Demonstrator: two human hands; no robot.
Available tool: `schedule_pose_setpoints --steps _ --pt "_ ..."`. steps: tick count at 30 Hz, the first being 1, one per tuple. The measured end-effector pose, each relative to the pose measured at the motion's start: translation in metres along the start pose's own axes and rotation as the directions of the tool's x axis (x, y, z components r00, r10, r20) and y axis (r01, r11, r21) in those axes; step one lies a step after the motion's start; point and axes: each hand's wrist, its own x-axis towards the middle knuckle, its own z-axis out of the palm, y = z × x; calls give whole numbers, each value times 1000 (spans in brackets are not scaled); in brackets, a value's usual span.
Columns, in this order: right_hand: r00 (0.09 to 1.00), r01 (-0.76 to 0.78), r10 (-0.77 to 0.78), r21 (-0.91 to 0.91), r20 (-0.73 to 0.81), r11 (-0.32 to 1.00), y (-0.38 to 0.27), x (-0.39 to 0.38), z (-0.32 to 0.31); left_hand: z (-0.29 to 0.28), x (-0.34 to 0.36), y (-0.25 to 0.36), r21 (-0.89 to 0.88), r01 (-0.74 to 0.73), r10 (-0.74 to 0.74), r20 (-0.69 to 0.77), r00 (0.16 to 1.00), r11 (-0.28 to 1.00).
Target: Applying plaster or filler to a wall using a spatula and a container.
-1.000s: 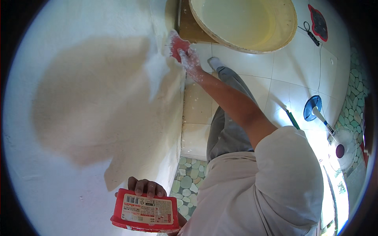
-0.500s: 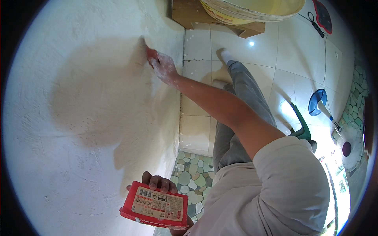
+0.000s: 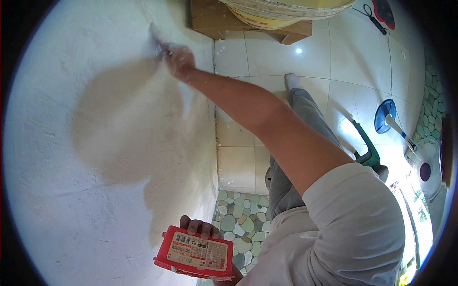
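Note:
My right hand (image 3: 180,61), dusted with white, reaches far forward to the pale plastered wall (image 3: 105,205) on the left. It is closed on a scraper (image 3: 155,36) whose thin blade lies at the wall surface; motion blurs the tool and fingers. Low in the view, my left hand (image 3: 202,227) grips a red plastic tub (image 3: 195,252), fingers curled over its far edge and the thumb side mostly hidden. The tub is tipped so a pale printed label faces up, and white smears mark its rim.
A large yellow bucket (image 3: 286,19) stands on a brown wooden stool (image 3: 205,21) close to the wall ahead. To the right are a green-handled object (image 3: 366,148), a fan with a blue base (image 3: 384,117), and a power strip (image 3: 378,26) with its cord on the tiles.
My right hand has moved with the scraper farther forward and left along the wall. The left hand still holds the tub, slightly lower and to the right in view.

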Motion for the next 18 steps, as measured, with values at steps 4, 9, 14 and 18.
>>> schedule_pose_setpoints --steps 4,9,14,18 --pt "978 207 -209 273 -22 939 21 -55 -14 -6 3 -6 28 -26 26 14 1000 999" --pt "970 240 -237 432 -64 869 78 -82 -20 2 8 -14 54 -29 29 10 1000 998" --pt "983 -182 162 325 87 928 90 -58 -6 4 5 -16 28 -20 21 -12 1000 999" --pt "994 -107 111 401 15 910 65 -42 10 -1 -2 -25 53 -81 83 -40 996 995"
